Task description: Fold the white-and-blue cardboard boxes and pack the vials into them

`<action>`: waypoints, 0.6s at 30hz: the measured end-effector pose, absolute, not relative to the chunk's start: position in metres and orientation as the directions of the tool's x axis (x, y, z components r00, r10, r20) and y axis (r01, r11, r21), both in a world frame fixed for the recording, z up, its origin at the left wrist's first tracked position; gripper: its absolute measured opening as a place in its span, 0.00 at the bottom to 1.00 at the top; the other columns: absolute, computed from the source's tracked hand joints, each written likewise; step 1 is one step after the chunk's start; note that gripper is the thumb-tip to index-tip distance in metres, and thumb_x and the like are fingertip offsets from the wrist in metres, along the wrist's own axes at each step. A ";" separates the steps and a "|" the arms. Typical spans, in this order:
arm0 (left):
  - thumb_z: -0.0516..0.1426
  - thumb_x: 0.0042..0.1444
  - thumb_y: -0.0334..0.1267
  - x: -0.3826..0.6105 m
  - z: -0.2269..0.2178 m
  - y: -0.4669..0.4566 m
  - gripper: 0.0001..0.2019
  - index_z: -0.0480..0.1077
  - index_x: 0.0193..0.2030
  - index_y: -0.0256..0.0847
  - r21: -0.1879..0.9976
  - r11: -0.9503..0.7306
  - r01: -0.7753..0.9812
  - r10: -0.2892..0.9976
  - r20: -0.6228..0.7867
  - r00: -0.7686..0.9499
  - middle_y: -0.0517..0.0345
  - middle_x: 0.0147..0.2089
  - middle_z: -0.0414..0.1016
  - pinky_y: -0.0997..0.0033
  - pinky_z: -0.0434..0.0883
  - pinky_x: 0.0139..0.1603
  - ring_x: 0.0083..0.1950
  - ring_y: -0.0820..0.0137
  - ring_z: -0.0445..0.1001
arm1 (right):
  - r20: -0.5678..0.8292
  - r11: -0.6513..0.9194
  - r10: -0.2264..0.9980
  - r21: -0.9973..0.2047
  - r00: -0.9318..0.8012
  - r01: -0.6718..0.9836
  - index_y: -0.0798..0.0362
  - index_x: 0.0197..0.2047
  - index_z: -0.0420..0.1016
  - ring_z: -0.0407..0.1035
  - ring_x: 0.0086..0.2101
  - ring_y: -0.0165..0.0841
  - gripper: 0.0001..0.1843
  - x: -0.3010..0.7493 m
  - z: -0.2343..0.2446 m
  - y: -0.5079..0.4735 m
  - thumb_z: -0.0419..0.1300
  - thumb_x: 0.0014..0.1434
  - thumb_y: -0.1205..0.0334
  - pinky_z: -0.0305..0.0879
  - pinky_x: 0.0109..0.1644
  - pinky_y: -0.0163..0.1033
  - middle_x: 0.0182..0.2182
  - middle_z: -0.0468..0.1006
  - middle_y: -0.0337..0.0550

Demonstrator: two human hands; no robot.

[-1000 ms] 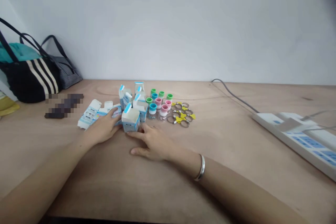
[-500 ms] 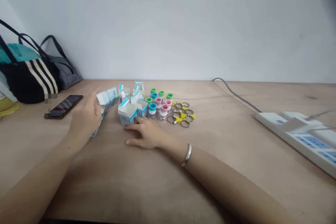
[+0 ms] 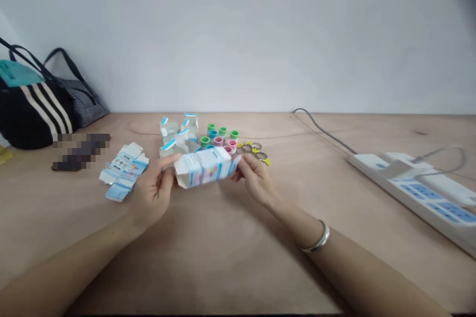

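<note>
Both hands hold a white and blue cardboard carton (image 3: 204,167) lying on its side above the table, my left hand (image 3: 152,193) at one end and my right hand (image 3: 255,178) at the other. Behind it stand several opened white cartons with blue tabs (image 3: 174,139) and small vials with green, blue and pink caps (image 3: 218,139). The carton partly hides the vials and the yellow-tagged metal hose clamps (image 3: 255,151). Flat unfolded cartons (image 3: 124,172) lie left of my left hand.
The wooden table (image 3: 238,262) runs across the view. A black striped bag (image 3: 37,109) and a phone with a pixelated screen (image 3: 82,152) sit at the left. A white power strip (image 3: 405,183) with its grey cable (image 3: 323,131) lies at the right.
My hands have raised a carton from the table and now hold it between them. My right hand has left the upright carton group. The view has shifted slightly.
</note>
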State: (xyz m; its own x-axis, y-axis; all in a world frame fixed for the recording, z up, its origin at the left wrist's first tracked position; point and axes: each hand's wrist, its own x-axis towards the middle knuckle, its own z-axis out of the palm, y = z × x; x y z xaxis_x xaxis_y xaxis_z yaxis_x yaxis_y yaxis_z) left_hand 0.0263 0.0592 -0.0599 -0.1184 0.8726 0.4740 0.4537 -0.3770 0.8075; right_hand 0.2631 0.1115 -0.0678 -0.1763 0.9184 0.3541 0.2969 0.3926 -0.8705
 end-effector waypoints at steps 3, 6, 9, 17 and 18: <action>0.50 0.59 0.43 0.031 -0.068 0.062 0.16 0.64 0.52 0.43 0.910 -0.269 0.317 0.959 0.283 0.000 0.58 0.37 0.75 0.69 0.75 0.33 0.33 0.69 0.75 | 0.473 0.462 0.880 -0.830 -0.045 0.313 0.53 0.40 0.69 0.66 0.27 0.30 0.19 0.276 -0.057 0.109 0.45 0.63 0.48 0.65 0.33 0.38 0.30 0.71 0.42; 0.51 0.58 0.42 0.037 -0.069 0.063 0.14 0.64 0.49 0.43 0.961 -0.152 0.231 0.987 0.135 0.086 0.58 0.37 0.75 0.68 0.75 0.34 0.35 0.68 0.75 | 0.592 0.671 0.736 -0.573 -0.328 0.472 0.53 0.43 0.72 0.67 0.39 0.37 0.20 0.276 -0.043 0.098 0.56 0.56 0.45 0.63 0.44 0.43 0.37 0.73 0.48; 0.51 0.57 0.40 0.043 -0.070 0.062 0.13 0.63 0.49 0.45 0.994 -0.026 0.107 0.993 0.014 0.116 0.59 0.38 0.75 0.67 0.76 0.36 0.37 0.68 0.76 | 0.486 0.791 0.611 -0.345 -0.625 0.506 0.52 0.52 0.70 0.63 0.48 0.45 0.35 0.268 -0.038 0.087 0.66 0.43 0.43 0.57 0.52 0.50 0.47 0.71 0.51; 0.51 0.56 0.39 0.041 -0.080 0.056 0.19 0.57 0.55 0.44 0.939 0.038 0.341 0.984 -0.094 0.151 0.67 0.23 0.66 0.79 0.67 0.18 0.20 0.75 0.69 | 0.307 0.718 0.683 -0.448 -0.662 0.533 0.51 0.54 0.69 0.68 0.41 0.38 0.29 0.271 -0.053 0.097 0.66 0.48 0.55 0.62 0.44 0.42 0.43 0.73 0.48; 0.52 0.56 0.41 0.040 -0.081 0.055 0.19 0.58 0.55 0.44 0.929 0.016 0.369 0.982 -0.084 0.167 0.66 0.23 0.66 0.79 0.67 0.19 0.21 0.75 0.70 | 0.304 0.712 0.686 -0.468 -0.661 0.524 0.51 0.53 0.70 0.68 0.41 0.38 0.29 0.272 -0.053 0.099 0.67 0.47 0.55 0.62 0.44 0.42 0.43 0.73 0.47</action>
